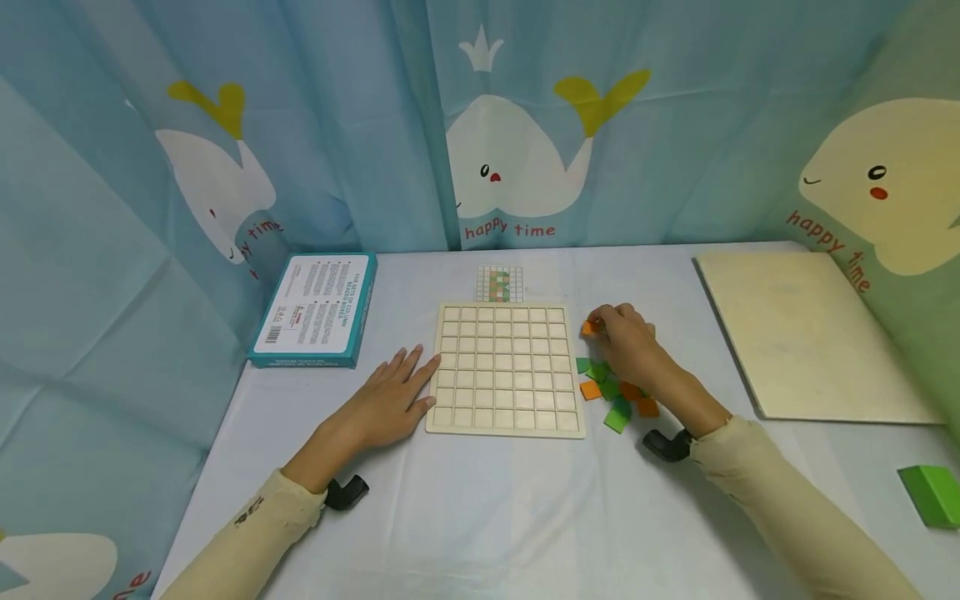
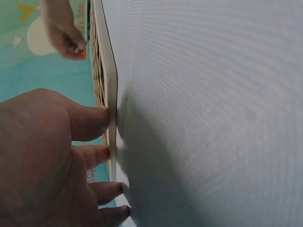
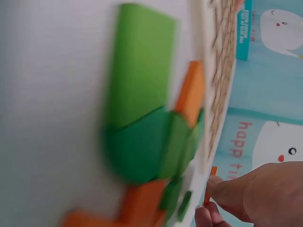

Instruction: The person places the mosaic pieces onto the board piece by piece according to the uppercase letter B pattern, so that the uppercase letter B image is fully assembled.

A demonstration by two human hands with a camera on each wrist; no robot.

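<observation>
A pale wooden grid board (image 1: 506, 371) with rows of square recesses lies mid-table. My left hand (image 1: 393, 396) is spread beside it, thumb and fingertips touching its left edge; the left wrist view shows the thumb (image 2: 92, 122) against the board's side. Past the board's right edge, my right hand (image 1: 630, 343) pinches a small orange tile (image 1: 589, 328) between thumb and fingers. Just below that hand lies a loose pile of green tiles (image 1: 618, 414) and orange tiles (image 1: 591, 390), partly hidden by the wrist. The right wrist view shows the held orange tile (image 3: 211, 182) edge-on.
A small pattern card (image 1: 500, 284) lies behind the board. A teal and white box (image 1: 315, 308) stands at the back left. On the right are a large pale flat board (image 1: 810, 333) and a green block (image 1: 932, 496). Whale-print curtains (image 1: 405, 125) enclose the table.
</observation>
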